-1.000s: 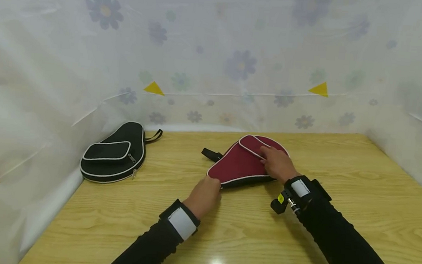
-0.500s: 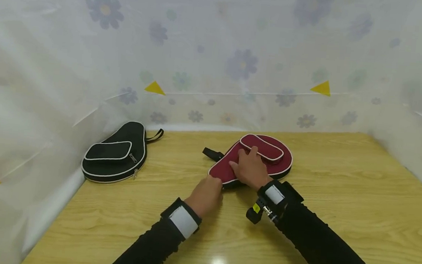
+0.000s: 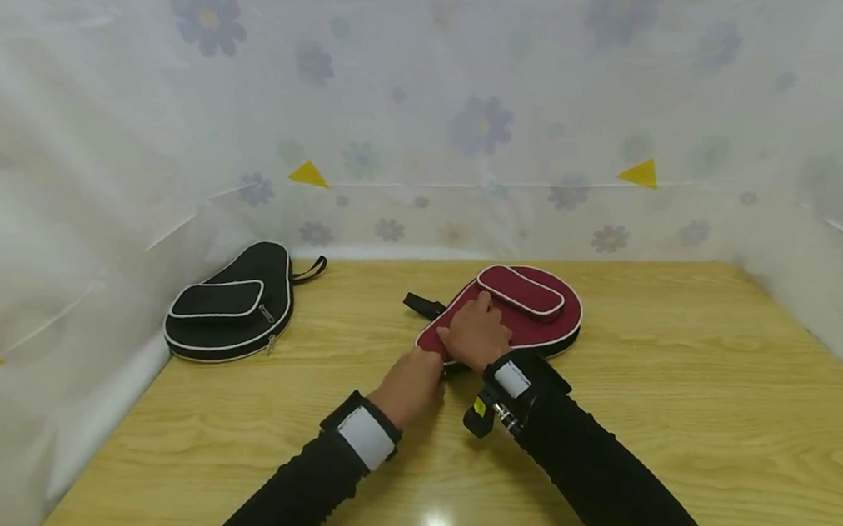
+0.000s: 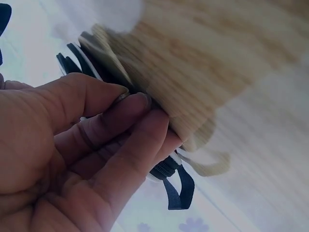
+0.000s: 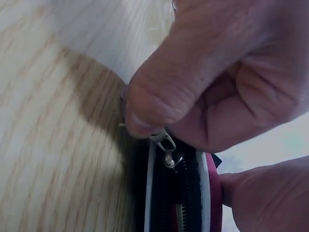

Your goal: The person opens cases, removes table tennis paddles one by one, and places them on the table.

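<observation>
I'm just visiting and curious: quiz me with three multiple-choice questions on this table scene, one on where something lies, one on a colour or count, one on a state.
1. Where does the black case lie?
A. Under the red case
B. By the left wall, apart from the hands
C. In the person's lap

2. How many paddle-shaped cases are on the table?
A. One
B. Two
C. Four

3. What is the right hand doing?
A. Pinching the zipper pull of the red case
B. Lying flat on bare wood
C. Lifting the black case

Answers:
1 B, the head view shows it alone at the left.
2 B, one black and one red.
3 A, the right wrist view shows its fingers closed on the metal pull, while the left hand holds the case's near edge.
</observation>
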`<state>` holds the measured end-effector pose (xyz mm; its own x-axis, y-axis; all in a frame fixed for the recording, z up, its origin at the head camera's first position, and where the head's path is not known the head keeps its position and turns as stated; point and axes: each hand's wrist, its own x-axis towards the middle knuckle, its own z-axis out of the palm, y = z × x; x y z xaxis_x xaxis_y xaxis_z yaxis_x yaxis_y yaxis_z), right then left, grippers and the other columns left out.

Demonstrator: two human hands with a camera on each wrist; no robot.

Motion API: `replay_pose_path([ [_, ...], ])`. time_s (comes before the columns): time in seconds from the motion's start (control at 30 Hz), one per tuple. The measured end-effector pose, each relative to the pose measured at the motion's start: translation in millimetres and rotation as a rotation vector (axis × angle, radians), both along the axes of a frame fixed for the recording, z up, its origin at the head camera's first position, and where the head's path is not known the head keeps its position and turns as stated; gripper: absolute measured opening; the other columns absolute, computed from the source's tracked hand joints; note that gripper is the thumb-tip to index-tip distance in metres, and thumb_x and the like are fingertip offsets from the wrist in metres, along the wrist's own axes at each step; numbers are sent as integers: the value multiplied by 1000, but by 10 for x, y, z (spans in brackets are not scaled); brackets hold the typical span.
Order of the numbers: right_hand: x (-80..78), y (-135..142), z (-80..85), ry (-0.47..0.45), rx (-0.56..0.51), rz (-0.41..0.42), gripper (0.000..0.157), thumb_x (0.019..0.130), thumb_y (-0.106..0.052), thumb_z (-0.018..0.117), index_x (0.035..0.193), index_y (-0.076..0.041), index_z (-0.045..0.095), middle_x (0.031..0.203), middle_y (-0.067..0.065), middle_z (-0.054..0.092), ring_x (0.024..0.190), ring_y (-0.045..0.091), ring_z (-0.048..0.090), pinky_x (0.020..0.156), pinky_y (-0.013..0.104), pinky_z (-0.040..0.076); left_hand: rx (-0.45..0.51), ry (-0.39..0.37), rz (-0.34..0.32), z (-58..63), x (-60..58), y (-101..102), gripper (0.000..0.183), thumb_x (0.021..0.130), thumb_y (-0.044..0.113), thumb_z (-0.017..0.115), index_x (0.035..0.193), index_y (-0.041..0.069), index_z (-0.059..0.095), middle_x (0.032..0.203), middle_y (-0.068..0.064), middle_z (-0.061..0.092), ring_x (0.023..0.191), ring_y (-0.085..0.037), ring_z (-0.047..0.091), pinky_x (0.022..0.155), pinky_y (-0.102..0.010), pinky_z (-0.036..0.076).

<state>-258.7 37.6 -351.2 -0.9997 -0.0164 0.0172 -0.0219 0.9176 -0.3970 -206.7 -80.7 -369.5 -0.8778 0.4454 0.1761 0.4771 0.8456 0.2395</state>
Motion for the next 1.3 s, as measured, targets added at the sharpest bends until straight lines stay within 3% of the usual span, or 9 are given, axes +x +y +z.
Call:
replay_pose_path([
  [0.23,-24,79,-38,-15,38,66,68,98,-40,65,130,17,50,136,31,37,116,48,51,87,65,50,-4,-26,-19,-17,-1,-17,8,86,0,75,80,-2,70,70,-6,64,62,-11,50,56,-26,44],
  [0.6,-51,263,18,-47,101,214,66,98,-41,65,131,13,49,141,33,34,115,48,49,87,63,51,-17,-31,-15,-57,-25,-21,14,84,1,77,72,1,69,64,-4,62,58,-10,48,51,-26,41],
  [0.9,-75,383,127,-127,101,297,61,99,-39,65,137,6,50,144,28,31,120,46,45,92,62,47,-29,-2,-47,-27,-27,-17,15,84,0,77,72,1,68,65,-4,64,58,-9,50,51,-25,43],
  [1.17,-101,454,137,-134,90,341,48,98,-36,66,131,-3,57,136,24,35,114,42,45,91,60,46,-41,-11,-45,-8,-31,-8,13,85,1,76,74,1,69,67,-5,65,58,-9,52,52,-26,44],
  [1.3,-92,495,143,-122,81,390,43,98,-34,67,130,-6,61,130,22,37,112,41,46,89,58,48,-51,20,-56,-12,-28,-15,12,84,1,77,75,1,69,68,-6,67,61,-12,59,54,-28,48],
])
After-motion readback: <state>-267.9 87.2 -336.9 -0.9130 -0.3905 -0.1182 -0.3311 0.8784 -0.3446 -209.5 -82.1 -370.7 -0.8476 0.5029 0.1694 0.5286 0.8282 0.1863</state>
